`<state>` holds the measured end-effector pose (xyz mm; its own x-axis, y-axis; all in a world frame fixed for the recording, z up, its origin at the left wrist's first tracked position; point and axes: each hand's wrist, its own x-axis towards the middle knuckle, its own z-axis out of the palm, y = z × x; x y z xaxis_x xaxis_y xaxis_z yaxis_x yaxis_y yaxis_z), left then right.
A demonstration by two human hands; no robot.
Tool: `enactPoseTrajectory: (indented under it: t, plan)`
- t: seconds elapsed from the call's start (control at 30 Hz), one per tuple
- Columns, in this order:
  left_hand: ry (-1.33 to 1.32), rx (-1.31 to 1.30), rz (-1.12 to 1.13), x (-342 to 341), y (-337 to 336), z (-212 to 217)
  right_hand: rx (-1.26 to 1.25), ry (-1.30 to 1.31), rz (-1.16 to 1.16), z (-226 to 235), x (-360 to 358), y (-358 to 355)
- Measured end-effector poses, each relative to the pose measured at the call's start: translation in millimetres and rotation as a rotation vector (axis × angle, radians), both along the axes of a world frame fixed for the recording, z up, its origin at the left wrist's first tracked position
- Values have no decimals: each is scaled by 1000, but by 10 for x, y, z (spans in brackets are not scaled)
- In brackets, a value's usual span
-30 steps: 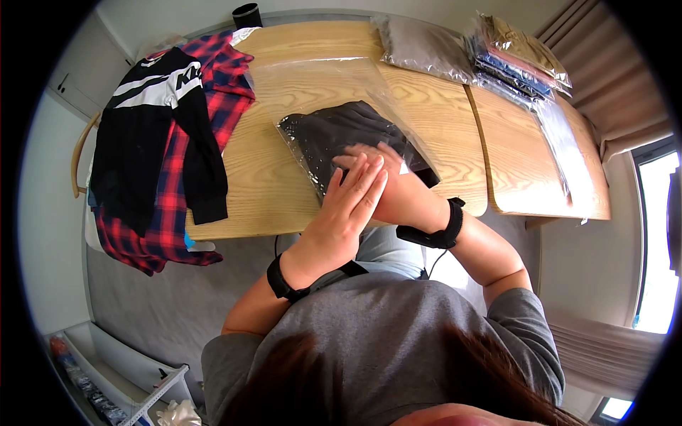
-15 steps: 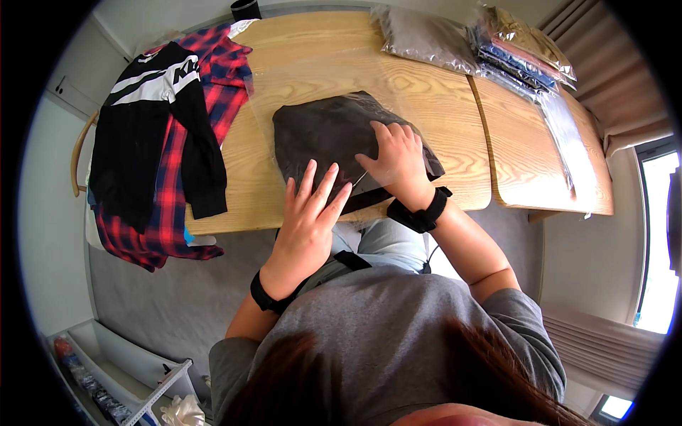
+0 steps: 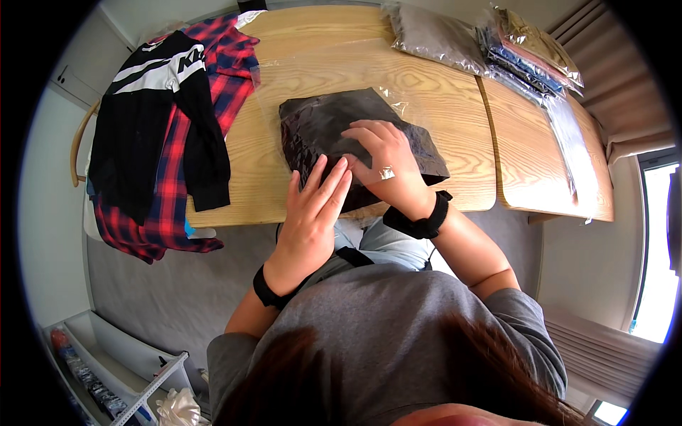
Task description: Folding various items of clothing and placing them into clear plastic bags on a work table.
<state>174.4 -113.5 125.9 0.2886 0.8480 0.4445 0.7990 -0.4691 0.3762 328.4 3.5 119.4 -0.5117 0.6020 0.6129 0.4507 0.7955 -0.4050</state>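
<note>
A folded dark garment [image 3: 341, 106] lies in a clear plastic bag [image 3: 284, 57] near the table's front edge. My left hand [image 3: 316, 202] is at the bag's near side, its fingers stretched out and lying flat over it. My right hand [image 3: 387, 157] is above the middle of the garment, fingers curved and apart from the thumb. The right thumb is close to the left fingertips. A glint of clear film shows across the back of my right hand, so that hand seems to be beneath the plastic.
On the left a black and white sweatshirt [image 3: 195, 106] lies over a red and navy plaid shirt [image 3: 231, 99], both hanging off the edge. Bagged garments [image 3: 529, 53] are stacked at the far right, near flat clear bags [image 3: 572, 149]. A seam divides two wooden tables [image 3: 455, 142].
My right hand has shifted a little left and down, with its fingers more bent, closer to the left hand. The plastic over the garment has wrinkled. The whole view has shifted slightly.
</note>
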Motion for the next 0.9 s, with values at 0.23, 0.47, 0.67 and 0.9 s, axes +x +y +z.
enactPoseTrajectory:
  t: [0.23, 0.47, 0.67, 0.9]
  plan:
    - [8, -43, -18, -1, 13, -30, -325, -214, -43, 8, 182, 106]
    - [4, -33, -25, 27, 61, -30, -696, -35, -32, 55, 302, 329]
    - [-13, 24, 10, 42, 100, 15, -548, -203, 15, 191, 262, 150]
    - [19, 25, 23, 57, 109, 40, -260, -443, -482, 92, 278, 199]
